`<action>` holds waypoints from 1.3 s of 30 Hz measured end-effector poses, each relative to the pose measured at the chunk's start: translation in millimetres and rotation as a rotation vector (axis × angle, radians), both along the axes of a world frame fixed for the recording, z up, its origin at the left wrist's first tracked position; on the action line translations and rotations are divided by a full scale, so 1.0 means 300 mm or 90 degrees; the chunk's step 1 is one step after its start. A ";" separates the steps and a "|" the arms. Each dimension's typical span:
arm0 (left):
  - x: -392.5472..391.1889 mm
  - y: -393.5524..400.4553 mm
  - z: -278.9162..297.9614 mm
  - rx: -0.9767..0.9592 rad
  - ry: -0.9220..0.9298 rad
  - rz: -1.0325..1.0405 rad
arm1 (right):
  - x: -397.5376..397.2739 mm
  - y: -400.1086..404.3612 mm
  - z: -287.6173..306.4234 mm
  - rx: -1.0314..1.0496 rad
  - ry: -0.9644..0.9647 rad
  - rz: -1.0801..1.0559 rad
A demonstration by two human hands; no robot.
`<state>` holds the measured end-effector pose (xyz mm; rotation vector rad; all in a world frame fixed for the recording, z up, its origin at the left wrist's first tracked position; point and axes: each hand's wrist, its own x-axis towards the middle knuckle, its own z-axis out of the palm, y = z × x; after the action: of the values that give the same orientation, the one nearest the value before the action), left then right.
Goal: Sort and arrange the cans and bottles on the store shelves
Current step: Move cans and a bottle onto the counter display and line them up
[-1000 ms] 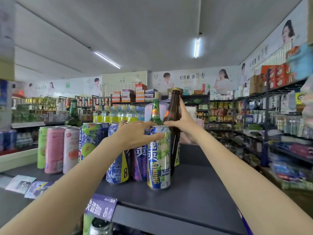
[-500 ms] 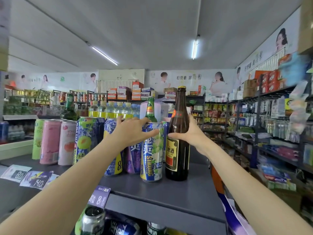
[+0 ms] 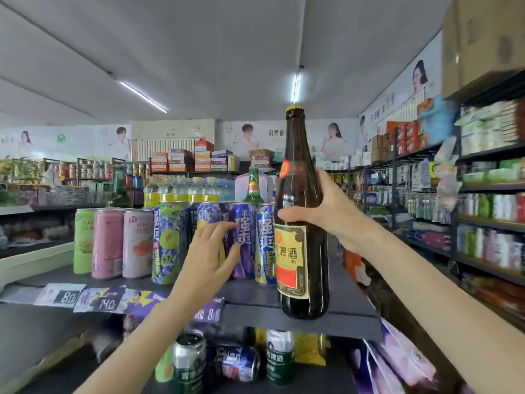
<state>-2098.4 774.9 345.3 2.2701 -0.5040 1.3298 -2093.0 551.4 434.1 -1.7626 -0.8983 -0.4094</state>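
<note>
Brown glass bottle: the bottle [image 3: 302, 211] stands tall at the picture's 3 o'clock side of centre, gold cap up, yellow-and-red label facing the camera; its base sits at, or just above, the front lip of the dark shelf [image 3: 349, 305], and which of the two cannot be told.
Right hand: the right hand [image 3: 326, 211] wraps the bottle's shoulder, thumb across the front, fingers curled behind.
Left hand: the left hand [image 3: 210, 251] is spread and relaxed, holding nothing, fingertips at the purple can [image 3: 241, 240].
Change: half a second earlier the left hand capped a blue-and-green can beside the bottle; it has since let go and dropped lower, while the bottle has come forward to the shelf's near edge.
Meaning: the bottle seems pulled out from the can row, probably bound for the bottles elsewhere.
Can row: pink, green and blue cans [image 3: 136, 243] line up toward 9 o'clock; a green bottle [image 3: 252, 186] stands behind at 12 o'clock.
Lower shelf: loose cans [image 3: 190, 362] at 6 o'clock.
Room: a shop aisle, stocked racks [image 3: 488, 200] at 3 o'clock, strip lights overhead.
</note>
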 end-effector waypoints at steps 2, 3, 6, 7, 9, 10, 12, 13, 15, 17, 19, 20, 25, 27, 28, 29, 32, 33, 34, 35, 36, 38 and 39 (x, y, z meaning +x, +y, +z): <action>-0.100 0.096 -0.090 0.008 0.009 -0.006 | -0.122 0.093 -0.024 -0.009 0.009 0.023; -0.150 0.161 -0.139 0.003 0.022 -0.001 | -0.176 0.146 -0.050 -0.016 0.020 0.033; -0.307 0.393 -0.322 -0.049 0.087 0.018 | -0.307 0.334 -0.183 -0.027 0.059 0.069; -0.362 0.471 -0.394 -0.080 0.125 0.009 | -0.338 0.406 -0.241 -0.033 0.072 0.077; -0.479 0.592 -0.563 -0.152 0.264 -0.040 | -0.388 0.549 -0.380 -0.070 0.108 0.087; -0.528 0.634 -0.639 -0.182 0.347 -0.075 | -0.410 0.615 -0.451 -0.094 0.122 0.081; -0.586 0.717 -0.787 -0.235 0.470 -0.101 | -0.428 0.734 -0.604 -0.137 0.142 0.057; -0.608 0.757 -0.862 -0.262 0.512 -0.088 | -0.435 0.787 -0.690 -0.157 0.153 0.045; -0.640 0.845 -1.020 -0.321 0.555 -0.031 | -0.439 0.875 -0.866 -0.189 0.176 0.028; -0.669 0.937 -1.221 -0.393 0.563 0.069 | -0.437 0.947 -1.076 -0.214 0.201 0.020; -0.701 1.010 -1.455 -0.448 0.578 0.135 | -0.431 1.013 -1.319 -0.244 0.212 0.022; -0.709 1.033 -1.577 -0.459 0.598 0.141 | -0.427 1.039 -1.450 -0.254 0.219 0.023; -0.679 1.073 -2.204 -0.394 0.688 0.047 | -0.417 1.156 -2.149 -0.341 0.239 0.028; -0.629 1.068 -2.460 -0.408 0.717 0.011 | -0.387 1.199 -2.422 -0.370 0.220 0.014; -0.608 1.061 -2.568 -0.432 0.722 0.008 | -0.372 1.215 -2.535 -0.383 0.218 0.008; -0.589 1.056 -2.699 -0.452 0.729 0.018 | -0.356 1.234 -2.674 -0.392 0.218 0.008; -0.523 1.068 -3.000 -0.473 0.741 0.035 | -0.287 1.266 -3.001 -0.401 0.221 0.005; -0.497 1.082 -3.103 -0.459 0.741 0.039 | -0.257 1.273 -3.111 -0.399 0.219 0.005; -0.468 1.104 -3.190 -0.444 0.735 0.045 | -0.226 1.281 -3.199 -0.397 0.210 0.010; -0.436 1.127 -3.264 -0.436 0.728 0.051 | -0.192 1.290 -3.280 -0.390 0.205 0.014; -0.406 1.144 -3.325 -0.428 0.716 0.054 | -0.164 1.301 -3.344 -0.384 0.201 0.016; -0.351 1.165 -3.419 -0.415 0.693 0.052 | -0.112 1.328 -3.441 -0.371 0.191 0.015; -0.325 1.166 -3.454 -0.412 0.690 0.047 | -0.085 1.340 -3.478 -0.361 0.183 0.012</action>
<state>-2195.9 1124.7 -690.8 2.0389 0.3448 0.0850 -2118.6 953.5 -609.3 -2.2522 -0.8715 0.1327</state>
